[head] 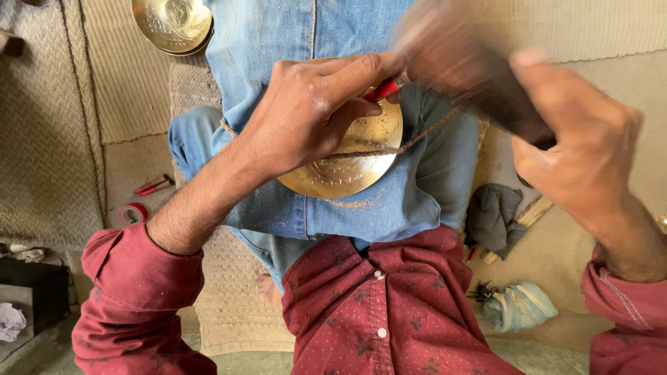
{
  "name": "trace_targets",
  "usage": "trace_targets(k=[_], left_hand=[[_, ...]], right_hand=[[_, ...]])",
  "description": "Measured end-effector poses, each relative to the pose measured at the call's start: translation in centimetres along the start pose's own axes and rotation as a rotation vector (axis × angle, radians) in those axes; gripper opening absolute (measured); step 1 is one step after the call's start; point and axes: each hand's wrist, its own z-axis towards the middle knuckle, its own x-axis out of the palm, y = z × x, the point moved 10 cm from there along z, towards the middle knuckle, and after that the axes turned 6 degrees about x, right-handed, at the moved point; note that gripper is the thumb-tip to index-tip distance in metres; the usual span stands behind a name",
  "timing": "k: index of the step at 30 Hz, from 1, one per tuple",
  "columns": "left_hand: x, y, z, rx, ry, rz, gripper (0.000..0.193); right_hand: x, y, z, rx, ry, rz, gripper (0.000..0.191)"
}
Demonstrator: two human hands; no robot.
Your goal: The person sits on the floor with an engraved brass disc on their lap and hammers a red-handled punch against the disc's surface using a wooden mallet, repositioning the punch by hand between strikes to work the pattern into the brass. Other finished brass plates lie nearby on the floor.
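Note:
A round brass plate (347, 170) with an engraved pattern lies on my lap, on blue jeans, with a thin cord (431, 132) stretched across it. My left hand (313, 111) rests over the plate and pinches a red-handled chisel (384, 89) whose tip is hidden by my fingers. My right hand (583, 149) grips a dark wooden mallet (472, 73), blurred by motion, raised just right of the chisel's top. Fine brass filings lie on the jeans below the plate.
A second brass plate (172, 24) sits on the woven mat at the top left. Red-handled tools (153, 185) and a red tape roll (133, 212) lie on the left. A grey cloth (492, 217), a wooden stick (528, 217) and a pale bundled cloth (520, 305) lie on the right.

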Motion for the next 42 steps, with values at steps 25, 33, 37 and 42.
trace_targets(k=[25, 33, 37, 42], left_hand=[[-0.5, -0.1, -0.6, -0.037, -0.058, -0.016, 0.044], [-0.5, 0.2, -0.6, -0.069, -0.047, 0.017, 0.036], [-0.7, -0.2, -0.7, -0.042, -0.071, 0.016, 0.045], [-0.8, -0.2, -0.7, -0.035, -0.094, 0.010, 0.048]], right_hand=[[-0.2, -0.5, 1.4, 0.047, 0.038, 0.250, 0.084], [0.2, -1.3, 0.7, 0.100, 0.110, 0.285, 0.086], [0.4, -1.4, 0.7, 0.057, 0.103, 0.242, 0.087], [0.2, -1.3, 1.2, 0.018, 0.099, 0.065, 0.098]])
